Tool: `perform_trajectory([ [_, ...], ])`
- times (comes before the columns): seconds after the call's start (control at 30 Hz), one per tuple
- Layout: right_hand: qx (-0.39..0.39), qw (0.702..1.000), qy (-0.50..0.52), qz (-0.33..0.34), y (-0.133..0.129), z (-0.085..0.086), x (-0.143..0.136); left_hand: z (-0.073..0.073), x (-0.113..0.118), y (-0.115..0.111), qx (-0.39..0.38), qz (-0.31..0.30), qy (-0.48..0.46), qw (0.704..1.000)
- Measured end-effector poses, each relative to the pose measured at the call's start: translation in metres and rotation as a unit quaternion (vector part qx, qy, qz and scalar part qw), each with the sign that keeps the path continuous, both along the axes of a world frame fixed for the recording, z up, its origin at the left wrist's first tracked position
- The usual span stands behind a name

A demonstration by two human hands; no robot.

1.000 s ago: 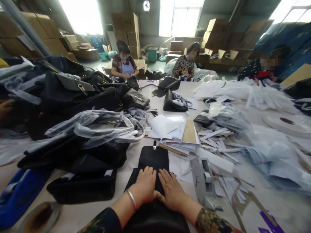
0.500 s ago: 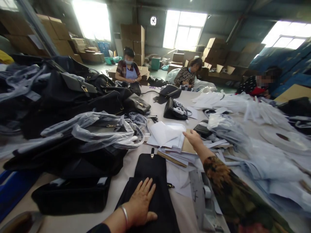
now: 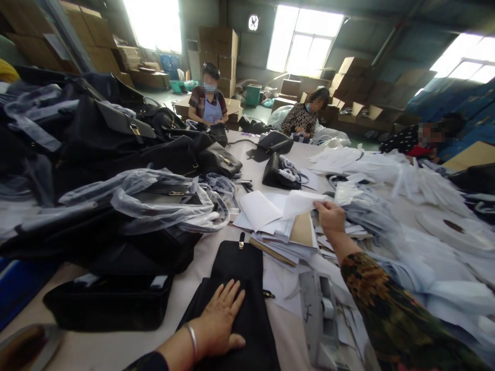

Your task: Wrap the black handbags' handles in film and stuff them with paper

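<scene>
My left hand lies flat with its fingers spread on a black bag, whose flap with a small metal clasp points away from me. To the right and farther off, my right hand pinches the edge of a thin white sheet. That sheet is partly lifted over a pile of white papers. Brown card shows in the same pile, just beyond the bag's flap.
Black bags with plastic-wrapped straps heap up on the left. A grey tape dispenser stands right of the bag. White wrapping material covers the right side. Three people sit across the table.
My right hand has moved right from the paper pile, closed on a white sheet and drawn its edge along. My left hand remains flat on the bag.
</scene>
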State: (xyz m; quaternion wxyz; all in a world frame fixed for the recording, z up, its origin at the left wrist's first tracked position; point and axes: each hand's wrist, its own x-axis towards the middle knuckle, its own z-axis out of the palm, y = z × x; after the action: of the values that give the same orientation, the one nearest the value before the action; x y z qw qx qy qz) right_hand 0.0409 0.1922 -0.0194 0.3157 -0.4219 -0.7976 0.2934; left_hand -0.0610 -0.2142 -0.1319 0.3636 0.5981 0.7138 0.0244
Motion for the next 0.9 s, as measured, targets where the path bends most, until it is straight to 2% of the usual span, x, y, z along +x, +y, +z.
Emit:
perform_trajectory([
  [0.07, 0.091, 0.996, -0.002, -0.006, -0.02, 0.013, 0.011, -0.003, 0.0, 0.001, 0.002, -0.002, 0.006, 1.0],
  [0.1, 0.144, 0.989, -0.015, 0.019, -0.038, 0.016, 0.014, -0.004, 0.0, 0.001, 0.006, -0.003, 0.01, 1.0],
  [0.17, 0.22, 0.965, -0.073, 0.125, -0.089, 0.014, 0.014, -0.006, 0.001, 0.002, 0.021, -0.002, 0.023, 1.0],
  [0.23, 0.195, 0.941, -0.14, 0.238, -0.151, 0.001, 0.008, -0.004, 0.004, 0.003, 0.035, -0.002, 0.042, 0.999],
  [0.3, 0.147, 0.915, -0.213, 0.31, -0.211, -0.021, 0.001, 0.001, 0.008, 0.005, 0.047, 0.001, 0.068, 0.997],
  [0.37, 0.098, 0.894, -0.261, 0.349, -0.259, -0.046, -0.005, 0.009, 0.013, 0.006, 0.052, 0.009, 0.092, 0.994],
  [0.43, 0.051, 0.889, -0.28, 0.359, -0.288, -0.069, -0.009, 0.016, 0.016, 0.006, 0.045, 0.017, 0.105, 0.993],
  [0.53, 0.003, 0.895, -0.271, 0.354, -0.303, -0.094, -0.01, 0.029, 0.012, -0.004, 0.021, 0.022, 0.091, 0.995],
  [0.63, -0.006, 0.886, -0.255, 0.388, -0.306, -0.107, -0.004, 0.043, -0.007, -0.024, 0.025, 0.055, 0.014, 0.998],
  [0.7, 0.002, 0.872, -0.258, 0.416, -0.309, -0.112, 0.002, 0.048, -0.025, -0.037, 0.031, 0.145, -0.074, 0.986],
  [0.77, 0.019, 0.86, -0.266, 0.436, -0.316, -0.116, 0.008, 0.048, -0.039, -0.046, 0.039, 0.286, -0.122, 0.95],
  [0.83, 0.038, 0.849, -0.269, 0.453, -0.323, -0.119, 0.013, 0.043, -0.045, -0.05, 0.056, 0.399, -0.098, 0.91],
  [0.9, 0.045, 0.844, -0.262, 0.465, -0.328, -0.12, 0.016, 0.035, -0.043, -0.049, 0.068, 0.434, -0.055, 0.896],
])
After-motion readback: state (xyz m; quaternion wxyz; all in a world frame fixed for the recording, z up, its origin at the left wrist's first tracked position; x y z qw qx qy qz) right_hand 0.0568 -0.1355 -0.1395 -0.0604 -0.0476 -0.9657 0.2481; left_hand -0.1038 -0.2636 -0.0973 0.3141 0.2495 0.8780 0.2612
